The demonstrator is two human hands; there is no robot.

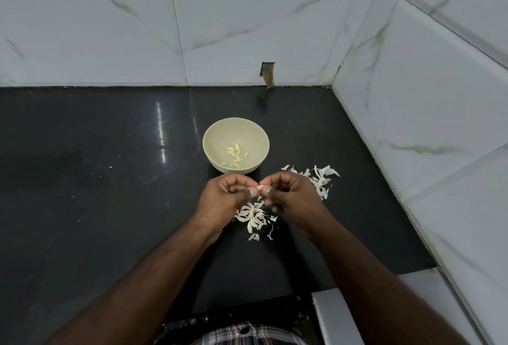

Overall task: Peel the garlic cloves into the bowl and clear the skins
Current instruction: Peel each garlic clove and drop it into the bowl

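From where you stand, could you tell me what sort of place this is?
Most likely a home kitchen corner: a dark polished countertop against marble-look wall tiles, with peeled garlic cloves in a bowl.

Clearly a home kitchen: glossy black stone counter (110,179) meeting white marble-look wall tiles (247,23) at twelve and three o'clock, with a bowl (217,135) of peeled cloves (235,156) at centre and garlic skins (254,217) strewn just toward six.
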